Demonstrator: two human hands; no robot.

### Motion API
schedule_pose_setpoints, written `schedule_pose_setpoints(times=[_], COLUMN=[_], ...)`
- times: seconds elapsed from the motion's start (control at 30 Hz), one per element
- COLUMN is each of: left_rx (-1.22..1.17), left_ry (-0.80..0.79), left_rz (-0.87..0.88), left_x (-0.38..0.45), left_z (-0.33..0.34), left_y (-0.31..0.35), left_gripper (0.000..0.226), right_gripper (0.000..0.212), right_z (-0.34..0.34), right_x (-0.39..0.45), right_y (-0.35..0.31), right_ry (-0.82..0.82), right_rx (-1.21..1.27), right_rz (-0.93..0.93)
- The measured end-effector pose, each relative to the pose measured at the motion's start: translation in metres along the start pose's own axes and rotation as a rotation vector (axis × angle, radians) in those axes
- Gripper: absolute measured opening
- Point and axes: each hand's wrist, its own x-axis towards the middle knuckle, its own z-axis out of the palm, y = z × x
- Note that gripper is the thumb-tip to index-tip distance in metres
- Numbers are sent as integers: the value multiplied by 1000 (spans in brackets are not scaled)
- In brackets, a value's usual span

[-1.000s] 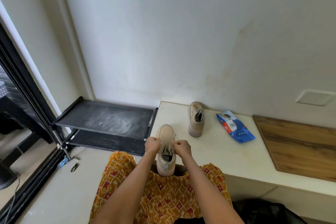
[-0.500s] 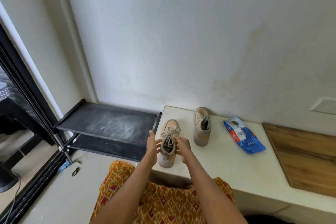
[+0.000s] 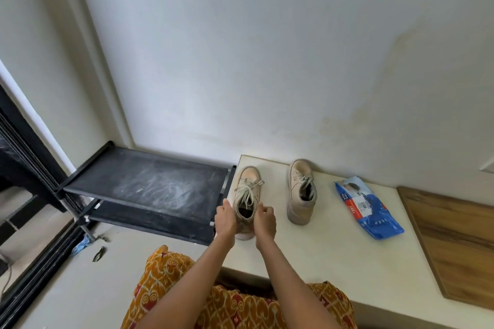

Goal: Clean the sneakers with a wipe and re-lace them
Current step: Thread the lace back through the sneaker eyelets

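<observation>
Soft, even daylight falls from the left, shadows faint, focus sharp, with wide-angle bending at the edges.

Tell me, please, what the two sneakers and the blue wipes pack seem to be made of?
Near sneaker and far sneaker: probably matte suede or canvas, judging by the dull beige, shine-free uppers. Wipes pack: likely thin plastic film, glossy, printed and crinkled.
</observation>
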Motion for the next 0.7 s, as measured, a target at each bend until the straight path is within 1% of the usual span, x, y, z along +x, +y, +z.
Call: schedule_pose_setpoints(times=[0.03,0.13,0.17,0.23,0.3,0.37,0.43,0.47,0.5,0.57,0.63,0.7], left_rx=[-31,-139,-159,-166,-163,-163,-109,-50,26,171,326,488], left_ry=[1,-14,-25,-60,-84,-81,-40,12,72,140,118,93], left_rz=[-19,25,35,52,82,130,230,310,399,575,724,837], left_x=[5,22,27,36,36,25,16,11,5,-5,-12,-15], left_z=[3,10,12,17,20,19,19,20,22,30,45,63], left_y=[1,11,15,24,31,36,33,32,33,38,43,48], left_gripper=[58,64,67,69,59,43,32,30,28,25,20,23], right_gripper=[39,38,38,39,39,37,35,34,32,26,21,22], right_z=[4,13,14,18,19,16,12,9,4,-11,-32,-55], right_x=[2,16,20,30,37,40,41,42,42,44,49,59], right_y=[-4,-22,-29,-42,-49,-50,-48,-46,-44,-44,-43,-41], right_ry=[0,-38,-55,-72,-87,-116,-143,-125,-72,106,302,484], right_rx=[25,208,235,205,187,171,112,51,-16,-130,-226,-343], right_rz=[7,1,-13,-57,-82,-104,-175,-233,-301,-425,-562,-680])
